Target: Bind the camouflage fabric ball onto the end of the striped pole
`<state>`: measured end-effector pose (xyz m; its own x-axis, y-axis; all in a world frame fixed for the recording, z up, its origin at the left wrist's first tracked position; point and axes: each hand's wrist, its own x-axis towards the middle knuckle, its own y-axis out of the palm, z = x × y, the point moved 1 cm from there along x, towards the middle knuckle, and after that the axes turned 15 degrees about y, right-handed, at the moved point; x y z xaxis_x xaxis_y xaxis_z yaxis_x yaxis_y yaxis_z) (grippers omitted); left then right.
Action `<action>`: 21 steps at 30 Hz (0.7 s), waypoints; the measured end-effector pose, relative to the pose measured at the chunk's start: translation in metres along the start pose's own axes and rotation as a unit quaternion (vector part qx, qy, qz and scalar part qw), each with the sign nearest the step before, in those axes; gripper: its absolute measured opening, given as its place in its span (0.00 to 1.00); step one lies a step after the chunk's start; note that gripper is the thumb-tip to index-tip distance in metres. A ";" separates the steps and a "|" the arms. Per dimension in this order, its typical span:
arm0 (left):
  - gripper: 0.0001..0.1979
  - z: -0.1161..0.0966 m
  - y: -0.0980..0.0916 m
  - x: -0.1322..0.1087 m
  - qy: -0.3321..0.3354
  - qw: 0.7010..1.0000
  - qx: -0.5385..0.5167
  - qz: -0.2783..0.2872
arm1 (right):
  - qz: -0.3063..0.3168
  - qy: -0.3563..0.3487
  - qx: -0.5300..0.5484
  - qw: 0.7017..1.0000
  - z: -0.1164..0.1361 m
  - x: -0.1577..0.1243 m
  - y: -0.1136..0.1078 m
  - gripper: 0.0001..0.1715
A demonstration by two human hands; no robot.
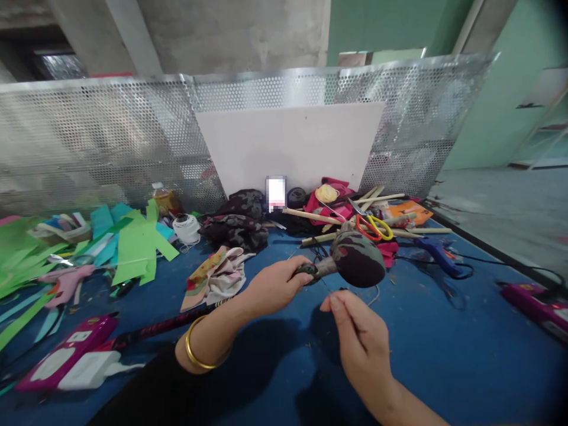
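Camouflage-cloth-covered knob piece is held above the bench, with wooden sticks and 2 scissor handles, orange and yellow, crowding behind. A blue glue gun lies to the right. The left grip clamps its narrow end; the right grip, fingertips together, sits just below the round head. The blue top stretches rightward to its dark edge.

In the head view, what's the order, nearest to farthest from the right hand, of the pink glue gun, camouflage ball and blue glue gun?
1. Camouflage ball: just ahead.
2. Blue glue gun: right side.
3. Pink glue gun: far left.
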<state>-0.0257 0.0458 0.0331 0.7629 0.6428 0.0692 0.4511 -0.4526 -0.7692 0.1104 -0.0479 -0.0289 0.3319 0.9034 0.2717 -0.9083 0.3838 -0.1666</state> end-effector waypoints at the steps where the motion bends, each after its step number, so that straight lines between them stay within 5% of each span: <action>1: 0.13 0.001 0.002 0.001 -0.009 1.000 0.012 -0.004 | 0.011 -0.055 -0.047 0.997 -0.001 -0.002 -0.001 0.11; 5: 0.14 0.005 0.011 0.005 -0.026 0.999 0.033 0.016 | 0.013 -0.186 -0.160 0.969 -0.006 -0.009 0.001 0.09; 11: 0.13 0.009 0.018 0.007 -0.015 0.993 0.103 0.059 | 0.068 -0.273 -0.207 0.937 0.012 0.001 -0.008 0.10; 15: 0.14 0.004 0.020 0.001 -0.001 0.977 0.198 0.075 | 0.172 -0.202 -0.171 0.949 0.035 0.032 -0.033 0.13; 21: 0.13 -0.008 0.023 -0.007 0.069 0.950 0.287 0.103 | 0.185 -0.072 -0.135 0.971 0.050 0.076 -0.045 0.15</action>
<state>-0.0168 0.0253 0.0200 0.8790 0.4721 -0.0677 -0.0102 -0.1233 -0.9923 0.1640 -0.0057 0.0469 -0.0603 0.9601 0.2729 -0.8527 0.0926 -0.5141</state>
